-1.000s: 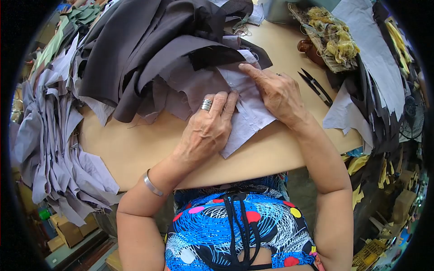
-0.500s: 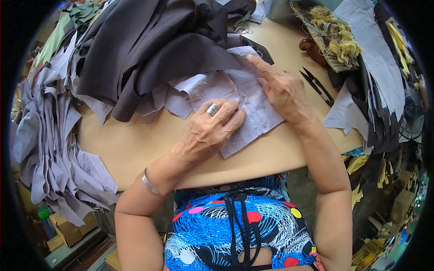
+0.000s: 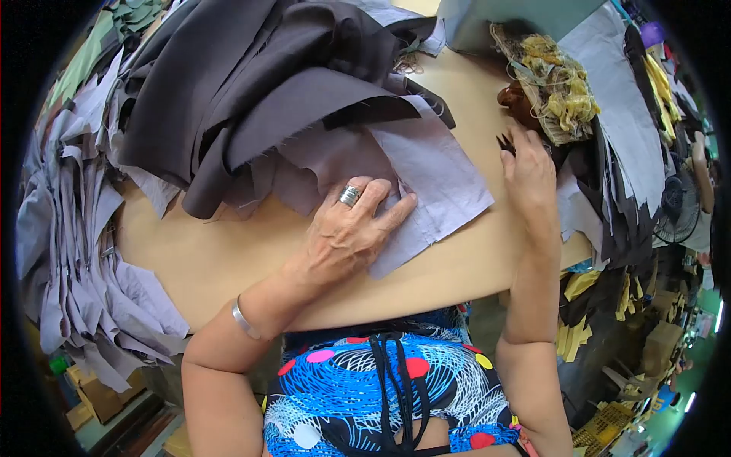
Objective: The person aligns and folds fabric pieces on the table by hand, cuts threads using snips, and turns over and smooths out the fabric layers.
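Tabletop [image 3: 236, 255] — right hand [image 3: 530, 179] has moved from cloth [image 3: 438, 167] to snips [image 3: 503, 143].

Tan table [image 3: 221, 263], curved front edge. Dark floor [image 3: 609, 331] below. Fan [image 3: 677, 204] right, cardboard boxes [image 3: 106, 396] lower left, strip lights [image 3: 690, 402] far right.

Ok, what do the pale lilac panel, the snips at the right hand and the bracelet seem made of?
Pale lilac panel: matte woven fabric, perhaps cotton or a blend; soft creases show.
Snips: probably dark-finished metal, judging by the slim black points; the right hand hides the rest.
Bracelet: apparently polished silver-coloured metal, from its gleam; which metal is unclear.
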The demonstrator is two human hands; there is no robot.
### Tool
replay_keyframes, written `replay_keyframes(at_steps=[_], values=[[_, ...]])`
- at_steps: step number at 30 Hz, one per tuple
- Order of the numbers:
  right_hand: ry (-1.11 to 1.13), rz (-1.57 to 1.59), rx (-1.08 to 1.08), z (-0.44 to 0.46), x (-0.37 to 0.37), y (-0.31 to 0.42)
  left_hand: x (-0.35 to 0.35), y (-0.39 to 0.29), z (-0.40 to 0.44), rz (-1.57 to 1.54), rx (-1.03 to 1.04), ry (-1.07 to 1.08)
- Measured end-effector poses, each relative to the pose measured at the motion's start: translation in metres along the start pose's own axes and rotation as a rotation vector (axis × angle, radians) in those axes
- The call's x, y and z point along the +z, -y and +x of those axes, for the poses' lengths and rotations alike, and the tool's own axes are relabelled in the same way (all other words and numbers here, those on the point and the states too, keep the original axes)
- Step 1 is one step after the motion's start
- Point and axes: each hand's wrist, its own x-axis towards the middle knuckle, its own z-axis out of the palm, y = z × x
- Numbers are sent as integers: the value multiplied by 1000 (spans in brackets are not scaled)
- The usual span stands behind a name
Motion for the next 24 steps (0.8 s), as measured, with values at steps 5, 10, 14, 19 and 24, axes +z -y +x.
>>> replay_keyframes(at_steps=[5, 10, 14, 19, 24], values=[[59, 82, -80, 3, 1, -6, 6, 0, -3, -60, -77, -36], [-64, -78, -85, -11, -5, 1, 1, 1, -1, -75, -74, -11], [93, -145, -48, -22, -21, 9, -1, 0, 3, -14, -31, 25], [68, 444, 3, -31, -33, 22, 4, -2, 6, 6, -30, -11], [96, 370, -364, -41, -34, 63, 11, -3, 4, -55, -56, -43]])
